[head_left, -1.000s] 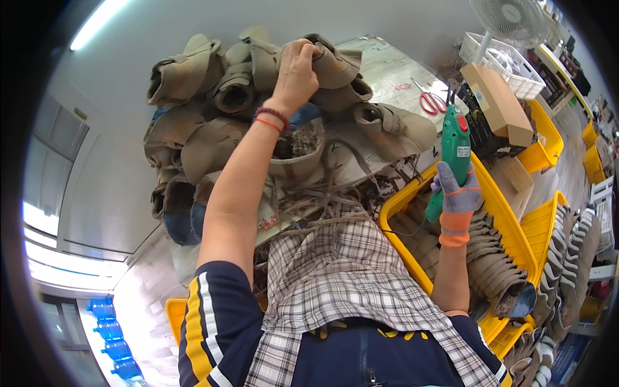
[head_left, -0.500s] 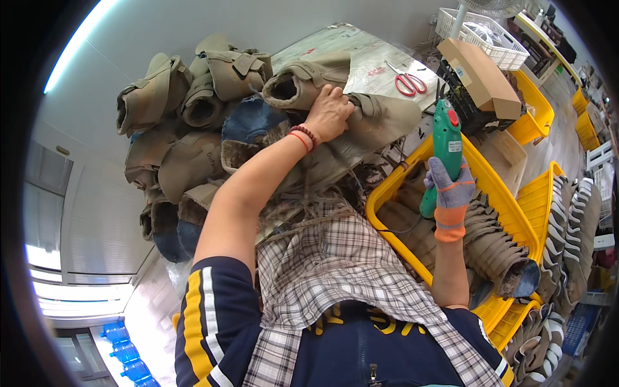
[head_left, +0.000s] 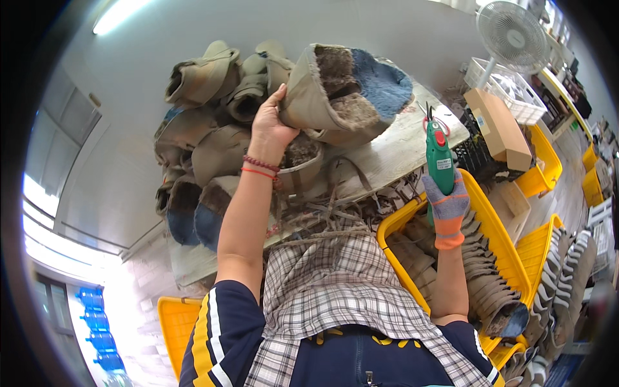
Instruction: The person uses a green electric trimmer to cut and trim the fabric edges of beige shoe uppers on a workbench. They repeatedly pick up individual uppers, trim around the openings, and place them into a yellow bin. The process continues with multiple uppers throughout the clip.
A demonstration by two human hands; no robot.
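Observation:
My bare left hand (head_left: 272,128) grips the left edge of a tan fur-lined boot upper (head_left: 302,97) and holds it up over the work table (head_left: 400,143). The upper faces me with its inside, brown fleece and a blue patch. Its fingers are partly hidden behind the upper. In a grey and orange glove, my right hand (head_left: 448,205) is closed round green electric scissors (head_left: 440,158) with a red button. Their dark blades point up, apart from the upper. Behind the blades, red-handled scissors (head_left: 443,127) lie on the table, partly covered.
More boot uppers (head_left: 222,155) are heaped at the table's left. A yellow basket (head_left: 498,233) full of stacked uppers stands below my right hand. Tangled strips (head_left: 322,229) hang along the table's near edge. Farther right are a cardboard box (head_left: 496,129), a white crate (head_left: 530,111) and a fan (head_left: 512,35).
My left hand has lifted an upper off the table and turned its fleece inside toward me. The electric scissors stay in my right hand. The whole view has shifted slightly.

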